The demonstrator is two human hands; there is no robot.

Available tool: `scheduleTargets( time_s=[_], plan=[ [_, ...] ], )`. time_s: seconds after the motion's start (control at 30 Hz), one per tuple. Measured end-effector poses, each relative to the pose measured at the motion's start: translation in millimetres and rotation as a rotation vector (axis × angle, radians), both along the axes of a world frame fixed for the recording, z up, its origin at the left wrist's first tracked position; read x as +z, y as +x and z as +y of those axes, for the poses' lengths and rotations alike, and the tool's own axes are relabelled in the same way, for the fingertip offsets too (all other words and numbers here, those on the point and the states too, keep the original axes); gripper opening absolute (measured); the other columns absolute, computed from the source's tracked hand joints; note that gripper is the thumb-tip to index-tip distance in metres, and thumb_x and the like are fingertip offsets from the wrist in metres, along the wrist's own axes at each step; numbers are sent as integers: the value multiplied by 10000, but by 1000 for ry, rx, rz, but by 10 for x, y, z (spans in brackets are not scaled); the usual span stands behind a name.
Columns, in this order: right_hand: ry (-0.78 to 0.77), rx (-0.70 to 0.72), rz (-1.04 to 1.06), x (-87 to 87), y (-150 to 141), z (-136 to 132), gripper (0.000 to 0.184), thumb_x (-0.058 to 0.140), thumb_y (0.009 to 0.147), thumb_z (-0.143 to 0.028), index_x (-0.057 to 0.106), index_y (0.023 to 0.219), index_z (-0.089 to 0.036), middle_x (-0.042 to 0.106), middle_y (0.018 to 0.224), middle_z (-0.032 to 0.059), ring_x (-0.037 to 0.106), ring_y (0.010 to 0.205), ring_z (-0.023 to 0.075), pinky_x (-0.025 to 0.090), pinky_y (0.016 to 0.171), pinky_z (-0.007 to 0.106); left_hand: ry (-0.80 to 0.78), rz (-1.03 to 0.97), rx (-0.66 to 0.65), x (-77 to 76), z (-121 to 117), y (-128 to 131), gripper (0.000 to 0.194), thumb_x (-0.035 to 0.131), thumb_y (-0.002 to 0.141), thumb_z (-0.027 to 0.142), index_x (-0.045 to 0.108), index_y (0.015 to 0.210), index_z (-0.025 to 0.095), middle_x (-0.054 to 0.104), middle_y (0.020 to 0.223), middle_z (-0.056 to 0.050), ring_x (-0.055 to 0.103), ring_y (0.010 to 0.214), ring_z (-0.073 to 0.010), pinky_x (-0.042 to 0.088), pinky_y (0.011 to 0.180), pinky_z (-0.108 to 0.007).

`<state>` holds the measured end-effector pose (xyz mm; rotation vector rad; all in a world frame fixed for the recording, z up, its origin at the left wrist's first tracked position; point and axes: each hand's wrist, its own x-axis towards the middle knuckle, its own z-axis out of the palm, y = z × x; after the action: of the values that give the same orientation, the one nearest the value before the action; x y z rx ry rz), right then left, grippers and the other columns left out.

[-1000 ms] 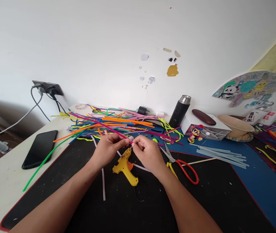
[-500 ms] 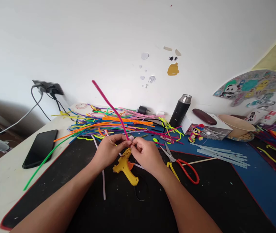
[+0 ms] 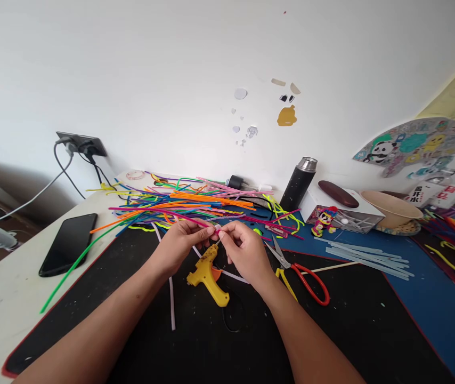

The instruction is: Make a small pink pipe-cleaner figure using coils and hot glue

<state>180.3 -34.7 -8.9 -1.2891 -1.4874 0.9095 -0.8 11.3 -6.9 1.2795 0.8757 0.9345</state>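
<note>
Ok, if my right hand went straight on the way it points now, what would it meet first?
Likely your left hand, close ahead of the right hand, with the pink stem pinched in it. Their exact depth is hard to judge.

Tabletop (image 3: 1,314): stretched pale along the wall (image 3: 171,80).
Left side: a dark phone (image 3: 67,245) lay flat.
Back: fuzzy coloured stems (image 3: 195,198) lay in a loose heap.
Black mat (image 3: 371,330): bore a yellow glue gun (image 3: 208,278) and open scissors (image 3: 286,264).
Blue covering (image 3: 437,306): held pale translucent sticks (image 3: 367,258).
</note>
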Motion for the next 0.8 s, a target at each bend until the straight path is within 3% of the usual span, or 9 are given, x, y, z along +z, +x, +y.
scheduleTargets(
  time_s=[0.33, 0.53, 0.8],
  plan=[
    [-38, 15, 133, 24, 2, 6, 199, 630, 941, -417, 614, 897, -223, 567, 594, -60, 519, 418, 112, 398, 432, 226, 12, 6, 19, 7, -17, 16, 313, 861, 779, 486, 780, 787, 184, 749, 755, -38, 594, 667, -142, 457, 630, -251],
    [-20, 19, 111, -19, 7, 18, 178, 616, 959, -396, 619, 926, -221, 572, 596, -64, 533, 422, 111, 394, 443, 223, 24, 11, 28, 26, -28, 24, 321, 864, 768, 494, 776, 772, 184, 739, 735, -36, 596, 660, -147, 458, 626, -259],
    [-22, 3, 21, 47, 7, -10, 189, 586, 959, -385, 602, 870, -219, 517, 518, -82, 470, 384, 104, 340, 428, 227, 11, 8, 13, 25, -31, 39, 337, 881, 739, 501, 774, 769, 183, 746, 735, -35, 608, 671, -153, 464, 629, -258]
  ],
)
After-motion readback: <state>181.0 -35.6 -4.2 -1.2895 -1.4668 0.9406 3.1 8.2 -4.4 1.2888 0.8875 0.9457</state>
